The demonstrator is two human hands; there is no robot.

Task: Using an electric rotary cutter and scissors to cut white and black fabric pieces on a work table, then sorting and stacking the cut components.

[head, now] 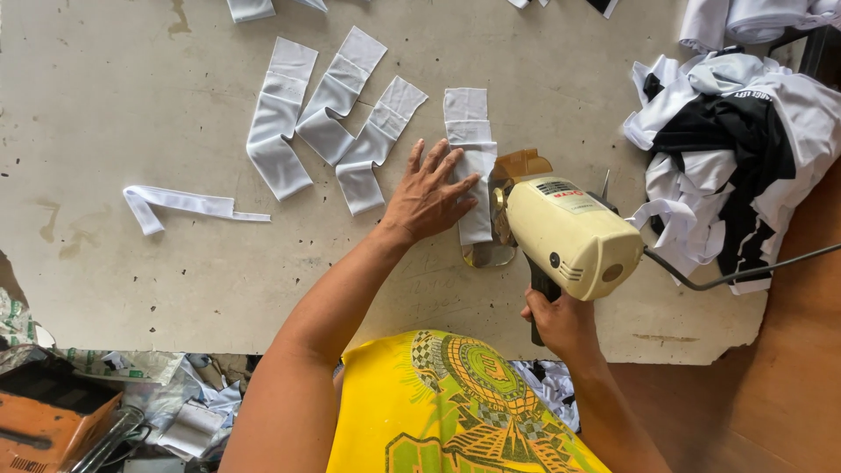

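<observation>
Two hands busy: left (427, 200) spread flat, pressing strip (474, 166) to tabletop (131, 280) just left of cutter (568, 235); right (561, 322) clenched on cutter's handle. Probably light, limp, slippery cloth; best pinned flat beside cutter. Three more strips (328, 123) farther left of cutter.

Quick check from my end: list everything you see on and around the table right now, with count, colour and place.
fabric strip under the cutter: one, white, table centre
cut fabric pieces: three, white, left of it
narrow strip: one, white, far left
electric fabric cutter: one, cream, centre right
garment pile: one, white and black, right edge
table: one, off-white, stained
orange box: one, lower left floor
left hand: flat on strip
right hand: gripping cutter handle
</observation>
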